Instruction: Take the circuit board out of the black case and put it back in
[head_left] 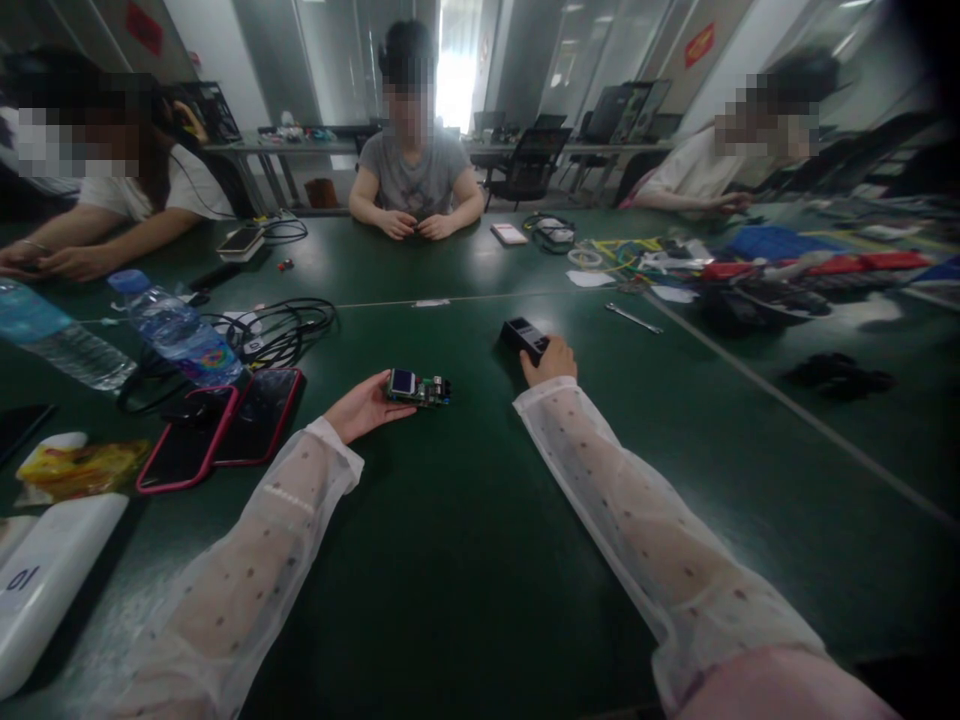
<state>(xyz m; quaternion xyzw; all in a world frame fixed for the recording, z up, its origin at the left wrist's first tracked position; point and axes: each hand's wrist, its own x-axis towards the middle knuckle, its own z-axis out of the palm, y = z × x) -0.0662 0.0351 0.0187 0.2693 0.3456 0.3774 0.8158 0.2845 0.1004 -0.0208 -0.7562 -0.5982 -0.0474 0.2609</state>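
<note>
My left hand (365, 407) holds a small circuit board (421, 388) with a little screen at its left end, the fingers closed on its left side. To the right, my right hand (551, 362) is closed round the near end of a black box-shaped device (523, 338), which has a small screen or label on top and is at the green table (450, 550). The two hands are apart, and so are the board and the black device. Sheer dotted sleeves cover both forearms.
Bottles (176, 330), black cables (292, 330), red-edged phones (259, 415) and a white case (56, 590) lie at the left. A wrench (634, 318) and heaped cables (637, 255) are at the right. Three people sit around the table.
</note>
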